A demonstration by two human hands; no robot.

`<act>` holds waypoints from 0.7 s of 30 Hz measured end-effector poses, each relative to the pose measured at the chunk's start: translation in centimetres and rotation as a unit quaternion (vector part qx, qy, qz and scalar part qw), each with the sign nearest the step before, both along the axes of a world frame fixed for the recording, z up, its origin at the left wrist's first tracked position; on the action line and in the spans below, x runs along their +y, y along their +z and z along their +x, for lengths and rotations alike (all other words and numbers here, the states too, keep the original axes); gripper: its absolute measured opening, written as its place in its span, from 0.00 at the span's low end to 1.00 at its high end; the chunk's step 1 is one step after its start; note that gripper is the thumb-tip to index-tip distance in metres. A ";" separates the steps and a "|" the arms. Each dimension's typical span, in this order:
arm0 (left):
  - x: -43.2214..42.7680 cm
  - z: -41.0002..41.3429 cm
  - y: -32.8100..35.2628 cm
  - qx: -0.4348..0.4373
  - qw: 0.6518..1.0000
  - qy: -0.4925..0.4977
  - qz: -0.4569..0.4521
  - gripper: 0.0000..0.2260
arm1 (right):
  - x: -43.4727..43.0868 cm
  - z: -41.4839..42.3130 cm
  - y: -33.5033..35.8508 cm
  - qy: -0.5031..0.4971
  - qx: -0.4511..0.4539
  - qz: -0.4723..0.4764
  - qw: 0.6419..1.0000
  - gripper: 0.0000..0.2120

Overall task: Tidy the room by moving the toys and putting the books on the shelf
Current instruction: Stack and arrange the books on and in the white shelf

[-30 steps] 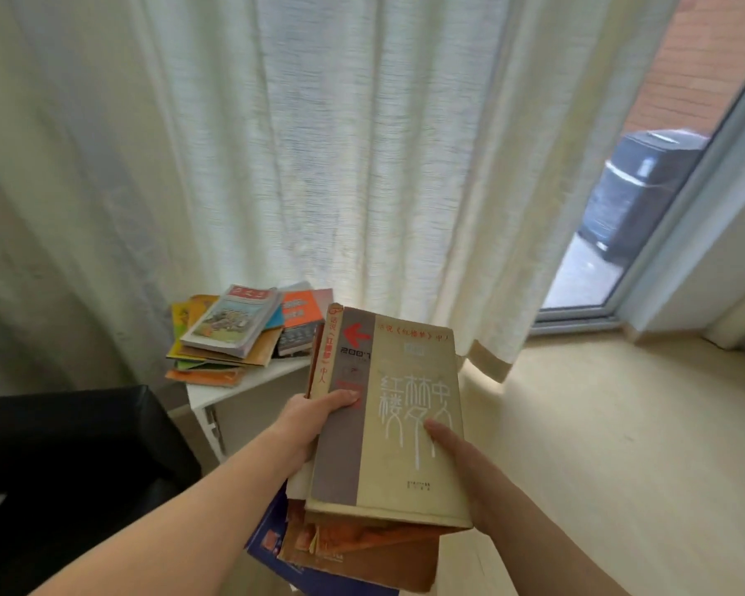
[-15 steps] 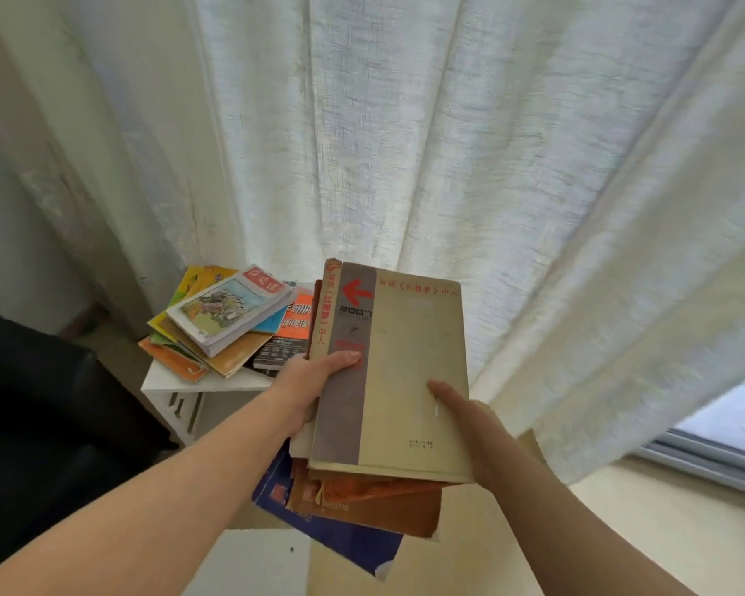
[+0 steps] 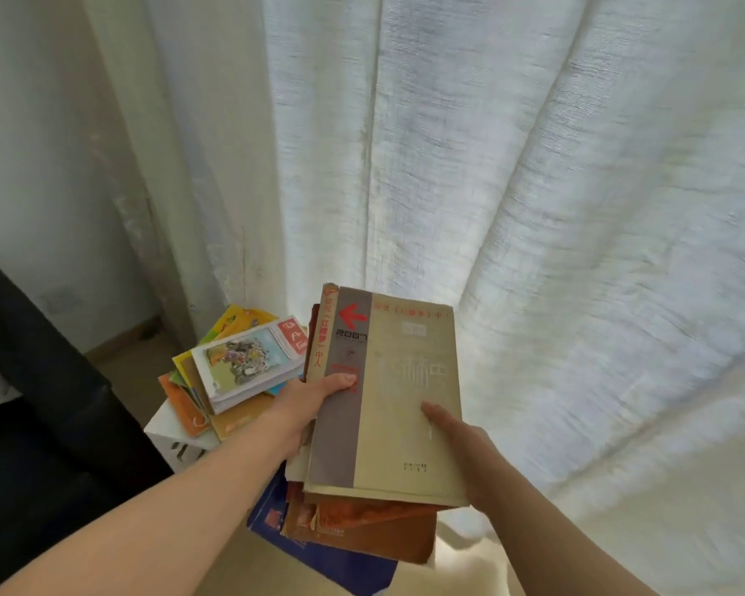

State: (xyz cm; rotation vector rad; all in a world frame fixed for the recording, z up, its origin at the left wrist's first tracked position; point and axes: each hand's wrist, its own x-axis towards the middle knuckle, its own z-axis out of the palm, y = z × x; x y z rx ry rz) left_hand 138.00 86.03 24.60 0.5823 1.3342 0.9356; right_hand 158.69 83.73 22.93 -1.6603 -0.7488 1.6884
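Khaki and grey paper cover: we record a worn paperback book with a red arrow (image 3: pixel 405 402) lying on top of a stack held in the air between both hands. Beneath it sit orange-brown soft-cover books (image 3: pixel 362 526) and, lowest, a dark blue book (image 3: pixel 340 561). The left hand (image 3: pixel 306 402) grips the stack's left edge, with its thumb on the grey band of the top cover. The right hand (image 3: pixel 469 449) grips the right edge, with its thumb laid on the khaki field. The remaining fingers of both hands pass under the stack and are hidden.

Past the left hand, a small white shelf unit (image 3: pixel 168 432) carries an untidy pile of colourful thin books (image 3: pixel 241 363), fanned and overlapping. A black upholstered seat (image 3: pixel 48 402) stands just left of the unit. Behind everything hangs a white woven curtain (image 3: pixel 491 165), with a pale wall (image 3: pixel 26 144) at far left.
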 end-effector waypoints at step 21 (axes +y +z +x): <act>16.6 -8.7 -4.7 0.017 0.964 0.253 -0.085 0.08 | 26.9 -10.2 -4.5 0.247 -0.008 -0.046 0.968 0.22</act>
